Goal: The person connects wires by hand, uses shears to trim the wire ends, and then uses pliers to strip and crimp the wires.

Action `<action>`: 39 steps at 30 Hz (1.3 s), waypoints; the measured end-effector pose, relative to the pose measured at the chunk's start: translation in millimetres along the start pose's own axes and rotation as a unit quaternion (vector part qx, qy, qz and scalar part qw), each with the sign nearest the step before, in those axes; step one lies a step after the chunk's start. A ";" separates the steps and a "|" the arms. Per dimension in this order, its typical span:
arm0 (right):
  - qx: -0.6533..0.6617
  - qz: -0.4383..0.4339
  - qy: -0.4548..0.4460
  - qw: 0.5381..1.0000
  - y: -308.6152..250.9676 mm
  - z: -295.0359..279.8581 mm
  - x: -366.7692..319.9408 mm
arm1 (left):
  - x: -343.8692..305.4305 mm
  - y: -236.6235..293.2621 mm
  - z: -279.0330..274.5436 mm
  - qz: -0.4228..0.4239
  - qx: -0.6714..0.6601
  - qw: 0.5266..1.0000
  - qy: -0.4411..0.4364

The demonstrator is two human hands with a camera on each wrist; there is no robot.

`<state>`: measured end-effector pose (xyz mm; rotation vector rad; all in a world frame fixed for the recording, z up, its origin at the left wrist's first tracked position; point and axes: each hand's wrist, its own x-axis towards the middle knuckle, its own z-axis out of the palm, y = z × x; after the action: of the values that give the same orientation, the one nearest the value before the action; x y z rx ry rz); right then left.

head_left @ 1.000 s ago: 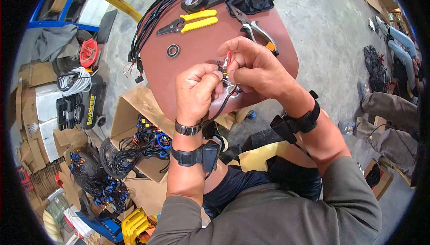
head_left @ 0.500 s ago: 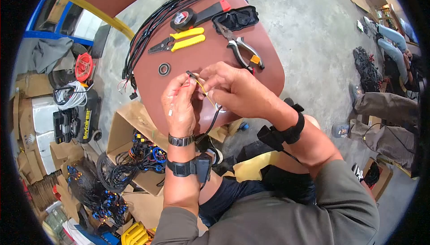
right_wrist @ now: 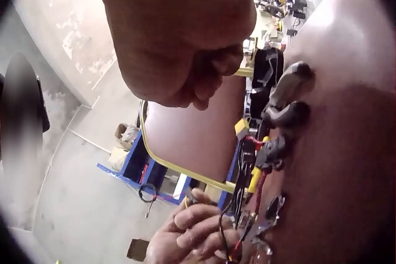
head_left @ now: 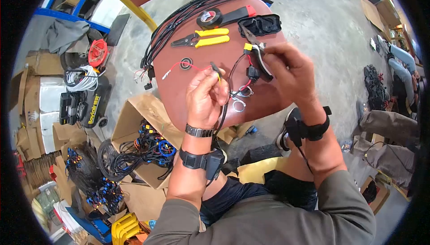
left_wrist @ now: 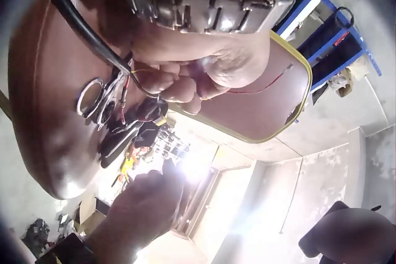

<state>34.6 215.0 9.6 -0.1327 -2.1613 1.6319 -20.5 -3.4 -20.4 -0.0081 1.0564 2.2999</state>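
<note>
My left hand (head_left: 206, 93) pinches thin wires beside a short black sleeve (head_left: 216, 68). From its fingertips a red wire (head_left: 193, 66) stretches left over the table, and a yellow wire shows by the sleeve. The black cable (head_left: 222, 115) runs down past the palm. To the right, my right hand (head_left: 293, 72) hovers beside the pliers (head_left: 261, 63), fingers loosely bent and nothing visible in them. The right wrist view shows the pliers' handles (right_wrist: 289, 115) on the table, apart from that hand. Between the hands lie a yellow connector (head_left: 248, 47) and metal loops (head_left: 238, 106).
On the brown table (head_left: 179, 97) lie yellow-handled wire strippers (head_left: 215, 41), a ring bearing (head_left: 186, 63), a tape roll (head_left: 209, 17) and a black tray (head_left: 264, 24). Black cables (head_left: 168, 32) line its far left edge. A carton of wiring (head_left: 150, 151) stands below left.
My right hand has left the wires and moved right to beside the pliers. The left hand keeps its pinch, and the red wire now reaches out to the left. The head view has shifted.
</note>
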 end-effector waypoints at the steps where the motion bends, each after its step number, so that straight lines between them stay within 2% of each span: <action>1: -0.028 -0.022 -0.024 0.999 -3.1 3.5 -1.3 | -1.0 0.3 1.4 -0.013 0.005 1.000 -0.013; 3: -0.065 -0.077 -0.060 0.993 -9.9 10.1 -2.8 | -2.8 -2.6 6.2 -0.011 0.012 1.000 -0.007; 6: -0.017 -0.036 -0.113 0.993 -16.3 18.6 -7.9 | -5.5 -8.8 12.1 0.004 0.031 0.999 -0.006; 7: 0.054 0.001 -0.117 0.992 -13.1 24.3 -11.0 | -6.3 -10.7 12.9 0.012 0.039 0.999 -0.006; 10: 0.157 0.078 -0.130 0.976 -11.1 31.1 -16.5 | -7.9 -12.5 11.1 0.018 0.096 0.995 -0.016; 16: 0.104 0.108 -0.158 0.976 -11.1 25.1 -14.6 | -14.1 -14.3 16.8 0.052 0.231 0.971 0.024; 19: 0.146 0.119 -0.157 0.970 0.0 30.1 -17.5 | -15.4 -14.1 22.9 0.064 0.243 0.966 0.052; 22: 0.070 0.088 -0.170 0.979 -4.1 26.4 -14.5 | -15.6 -13.6 25.6 0.055 0.239 0.967 0.072; 25: 0.094 0.114 -0.176 0.973 -3.0 26.8 -15.0 | -13.8 -13.9 20.6 0.030 0.206 0.976 0.066; 28: 0.195 0.172 -0.197 0.945 -7.7 24.2 -14.0 | -13.2 -12.1 17.3 0.022 0.166 0.986 0.022; 31: 0.208 0.167 -0.211 0.940 -5.4 22.5 -13.3 | -12.9 -9.4 17.4 -0.004 0.119 0.993 -0.012; 34: 0.184 0.162 -0.187 0.951 -7.2 25.8 -14.1 | -10.1 -12.6 15.0 0.010 0.103 0.994 -0.033; 39: 0.036 -0.013 -0.129 0.991 -4.5 33.5 -18.1 | -10.4 -13.7 18.6 0.039 0.176 0.984 0.018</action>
<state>38.8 177.7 1.6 0.1341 -2.2754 1.7932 -0.5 11.0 -14.6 0.1337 1.4917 2.1560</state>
